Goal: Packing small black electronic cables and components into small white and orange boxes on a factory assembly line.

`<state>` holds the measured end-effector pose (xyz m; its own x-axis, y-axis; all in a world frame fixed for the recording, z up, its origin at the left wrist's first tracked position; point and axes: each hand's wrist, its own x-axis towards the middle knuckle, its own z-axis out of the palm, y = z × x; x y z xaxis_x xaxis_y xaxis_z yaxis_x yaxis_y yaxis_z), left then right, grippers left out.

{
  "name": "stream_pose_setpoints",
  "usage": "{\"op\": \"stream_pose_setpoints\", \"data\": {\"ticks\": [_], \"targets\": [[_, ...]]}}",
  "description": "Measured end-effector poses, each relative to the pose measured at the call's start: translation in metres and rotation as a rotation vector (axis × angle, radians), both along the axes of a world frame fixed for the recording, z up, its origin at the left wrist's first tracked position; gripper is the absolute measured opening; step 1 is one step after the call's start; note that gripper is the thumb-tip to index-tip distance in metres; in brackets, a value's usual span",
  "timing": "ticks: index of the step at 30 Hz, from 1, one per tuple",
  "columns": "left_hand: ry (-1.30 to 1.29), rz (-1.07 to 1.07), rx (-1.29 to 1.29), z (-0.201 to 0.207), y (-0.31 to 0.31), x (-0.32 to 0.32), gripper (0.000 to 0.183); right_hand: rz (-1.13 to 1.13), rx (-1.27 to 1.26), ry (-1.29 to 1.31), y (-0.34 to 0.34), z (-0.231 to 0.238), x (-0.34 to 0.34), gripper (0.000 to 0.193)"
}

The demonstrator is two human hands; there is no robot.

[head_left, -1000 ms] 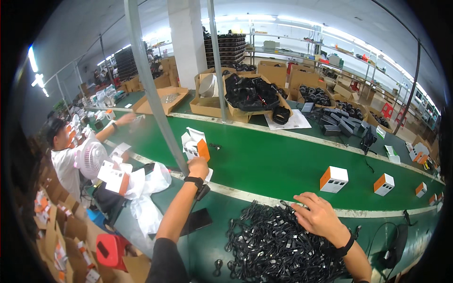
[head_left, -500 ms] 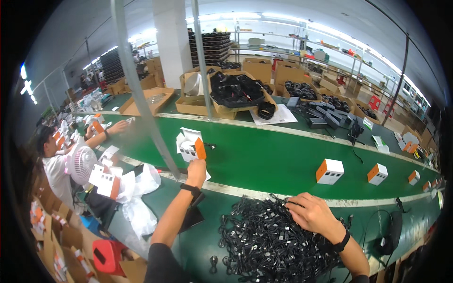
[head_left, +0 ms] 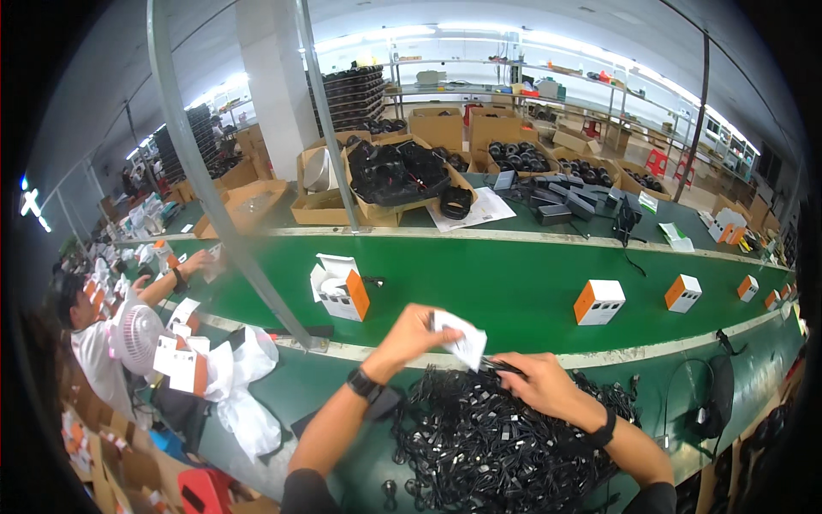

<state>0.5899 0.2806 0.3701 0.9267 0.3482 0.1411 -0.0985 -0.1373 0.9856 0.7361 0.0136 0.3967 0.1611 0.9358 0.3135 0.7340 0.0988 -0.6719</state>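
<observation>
Bright, even light fills the hall, coming from long ceiling strip lights far above and beyond the hands; they burn out to white glare. The green belt just past the hands shows a soft sheen and only faint shadows. Fisheye bending curves the metal poles and the belt edge, and a black vignette rings the picture. Detail stays fairly sharp near the hands and smears toward the rim.
</observation>
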Motion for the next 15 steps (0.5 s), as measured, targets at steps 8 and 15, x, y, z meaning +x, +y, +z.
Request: {"op": "stream_pose_setpoints", "data": {"ticks": [8, 15], "targets": [[0.574, 0.773, 0.93, -0.149, 0.211, 0.064, 0.047, -0.225, -0.027, -0.138, -0.054, 0.003, -0.02, 0.02], [0.198, 0.37, 0.838, -0.142, 0.116, 0.105, 0.049, -0.46, -0.107, 0.072, -0.073, 0.009, -0.018, 0.026]]}}
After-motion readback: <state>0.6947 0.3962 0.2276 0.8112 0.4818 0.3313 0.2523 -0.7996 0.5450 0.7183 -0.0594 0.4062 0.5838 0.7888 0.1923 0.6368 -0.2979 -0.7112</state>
